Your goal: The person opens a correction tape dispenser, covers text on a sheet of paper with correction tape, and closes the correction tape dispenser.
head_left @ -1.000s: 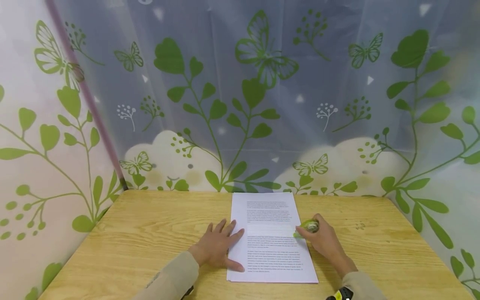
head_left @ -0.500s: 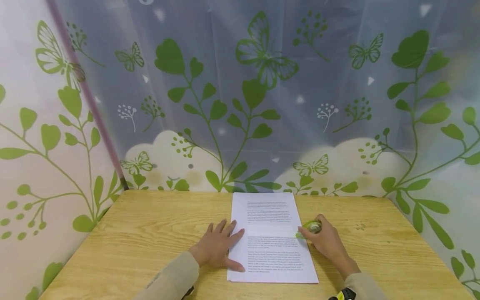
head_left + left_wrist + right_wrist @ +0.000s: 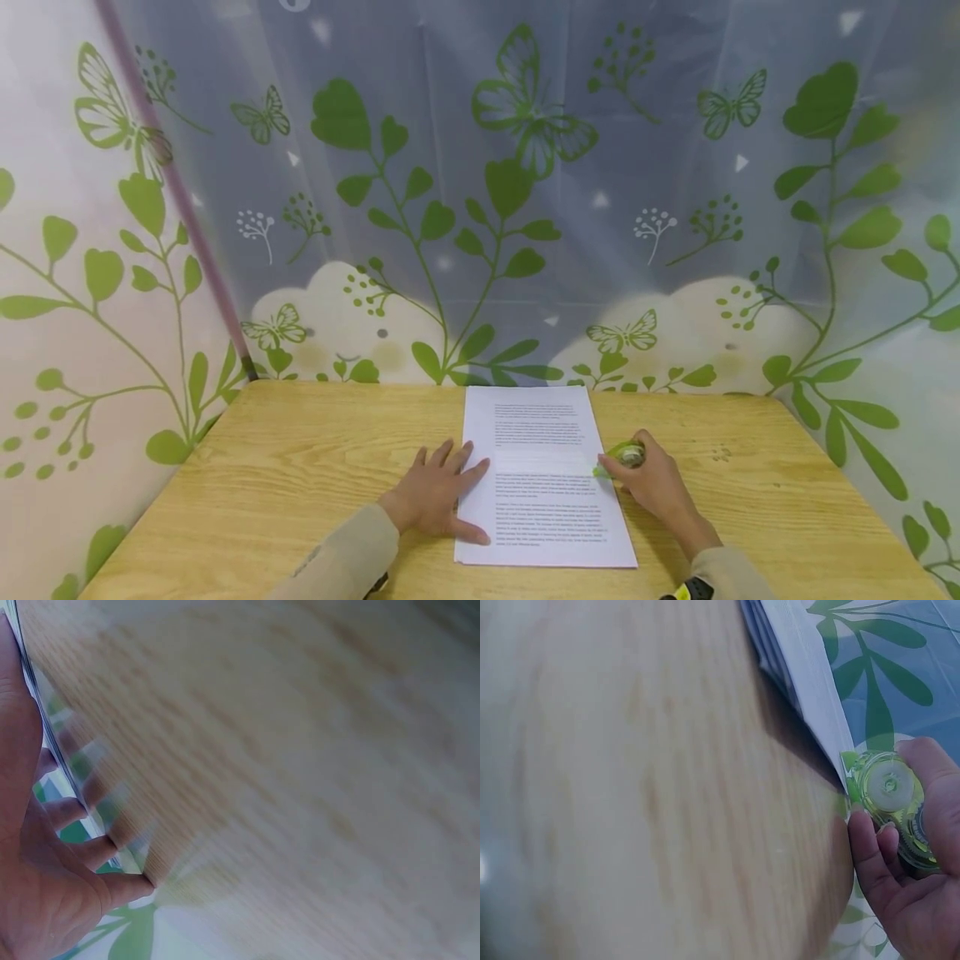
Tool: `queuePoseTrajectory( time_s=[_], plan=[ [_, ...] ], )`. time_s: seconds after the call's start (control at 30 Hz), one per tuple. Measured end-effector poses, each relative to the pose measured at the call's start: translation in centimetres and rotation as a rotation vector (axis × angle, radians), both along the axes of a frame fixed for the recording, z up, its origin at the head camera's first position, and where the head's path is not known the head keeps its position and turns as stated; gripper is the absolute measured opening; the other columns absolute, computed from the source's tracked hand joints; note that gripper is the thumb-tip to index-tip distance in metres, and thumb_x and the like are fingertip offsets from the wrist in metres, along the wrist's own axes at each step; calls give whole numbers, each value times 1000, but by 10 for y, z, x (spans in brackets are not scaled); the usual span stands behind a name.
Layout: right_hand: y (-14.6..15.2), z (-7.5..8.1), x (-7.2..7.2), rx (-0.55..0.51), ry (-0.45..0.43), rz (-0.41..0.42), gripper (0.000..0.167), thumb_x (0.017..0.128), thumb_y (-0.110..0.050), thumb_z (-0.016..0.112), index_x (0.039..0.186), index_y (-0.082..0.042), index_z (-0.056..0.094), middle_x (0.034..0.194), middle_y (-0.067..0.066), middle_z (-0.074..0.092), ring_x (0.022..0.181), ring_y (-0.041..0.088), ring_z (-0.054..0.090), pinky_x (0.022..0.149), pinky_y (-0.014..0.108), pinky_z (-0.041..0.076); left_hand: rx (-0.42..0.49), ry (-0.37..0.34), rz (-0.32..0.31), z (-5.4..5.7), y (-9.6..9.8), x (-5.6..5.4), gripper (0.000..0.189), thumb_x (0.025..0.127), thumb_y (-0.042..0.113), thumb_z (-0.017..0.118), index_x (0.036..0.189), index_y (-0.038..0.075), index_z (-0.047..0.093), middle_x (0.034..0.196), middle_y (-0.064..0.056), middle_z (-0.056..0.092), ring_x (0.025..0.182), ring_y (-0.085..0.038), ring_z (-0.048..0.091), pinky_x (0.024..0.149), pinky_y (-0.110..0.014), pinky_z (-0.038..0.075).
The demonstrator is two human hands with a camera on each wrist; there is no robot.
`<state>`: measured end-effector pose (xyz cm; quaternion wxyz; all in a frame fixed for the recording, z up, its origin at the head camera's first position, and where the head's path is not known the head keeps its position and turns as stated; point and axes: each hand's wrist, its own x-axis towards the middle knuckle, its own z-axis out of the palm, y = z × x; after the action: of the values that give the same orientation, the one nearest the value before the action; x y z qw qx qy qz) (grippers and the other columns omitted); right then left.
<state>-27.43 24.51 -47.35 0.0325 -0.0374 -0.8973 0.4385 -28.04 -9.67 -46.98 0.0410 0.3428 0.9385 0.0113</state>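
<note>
A stack of printed paper sheets (image 3: 536, 461) lies on the table, with a blank white band across the text near the middle. My left hand (image 3: 433, 493) rests spread over the stack's left edge, thumb and index finger on the top sheet. At the right edge, my right hand (image 3: 660, 487) pinches a green see-through correction tape dispenser (image 3: 628, 453), its tip over the sheet's margin. In the right wrist view, the round reel of the correction tape dispenser (image 3: 890, 786) shows between thumb and fingers. The left wrist view shows the left hand's fingers (image 3: 124, 889) reaching the tabletop.
The light wooden table (image 3: 322, 433) extends to both sides of the paper. A patterned curtain (image 3: 450, 208) with leaves and butterflies hangs behind its far edge. Small marks (image 3: 720, 452) show on the wood to the right.
My right hand has shifted slightly to the right with the correction tape dispenser, and has barely moved in the last half second. The left hand stays in place on the paper.
</note>
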Motion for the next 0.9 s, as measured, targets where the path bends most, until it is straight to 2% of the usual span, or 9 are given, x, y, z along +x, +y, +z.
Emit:
queuePoseTrajectory(
  time_s=[0.27, 0.33, 0.4, 0.47, 0.6, 0.8, 0.9],
  plan=[
    [2, -3, -1, -21, -3, -6, 46, 86, -35, 72, 97, -4, 41, 82, 9, 58, 62, 17, 61, 52, 28, 47, -2, -6, -3, -1, 0, -1, 104, 71, 85, 47, 151, 21, 30, 154, -16, 24, 136, -46, 23, 100, -67, 24],
    [3, -6, -1, -54, -2, -18, 47, 86, -38, 72, 99, -4, 42, 83, 10, 59, 63, 17, 62, 53, 27, 47, -1, -10, -3, -1, 0, -1, 104, 71, 85, 46, 151, 21, 30, 154, -16, 24, 136, -46, 23, 100, -67, 23],
    [7, -11, 0, -159, -8, -45, 51, 86, -42, 70, 103, -3, 42, 86, 11, 59, 66, 18, 64, 57, 27, 51, -1, -10, -5, -1, 0, -1, 104, 71, 85, 46, 151, 21, 30, 154, -17, 24, 136, -46, 23, 100, -67, 23],
    [13, -15, 1, -310, -19, -90, 54, 87, -45, 67, 109, -2, 42, 85, 10, 58, 67, 19, 65, 63, 28, 54, 0, -12, -5, -1, 1, 0, 104, 71, 85, 47, 151, 21, 30, 154, -17, 24, 136, -46, 23, 100, -67, 23],
    [20, -13, 3, -597, -34, -173, 60, 88, -52, 61, 116, -3, 40, 78, 6, 52, 67, 15, 64, 68, 29, 55, -1, -8, 4, -2, 1, -1, 104, 70, 85, 47, 151, 21, 30, 154, -16, 25, 136, -46, 23, 100, -67, 23],
    [1, 0, 8, -740, -25, -231, 58, 88, -52, 62, 115, -5, 41, 73, 1, 54, 59, 9, 56, 58, 24, 52, 1, -10, 13, -4, 1, -2, 106, 69, 85, 47, 151, 22, 30, 154, -16, 24, 136, -46, 22, 101, -67, 23],
    [-18, 6, 7, -744, -20, -236, 61, 84, -50, 67, 117, -6, 41, 75, 1, 53, 59, 8, 54, 57, 23, 51, 0, -11, 13, -3, 2, -2, 106, 69, 85, 47, 151, 21, 30, 154, -16, 24, 136, -46, 22, 101, -67, 23]
  ],
)
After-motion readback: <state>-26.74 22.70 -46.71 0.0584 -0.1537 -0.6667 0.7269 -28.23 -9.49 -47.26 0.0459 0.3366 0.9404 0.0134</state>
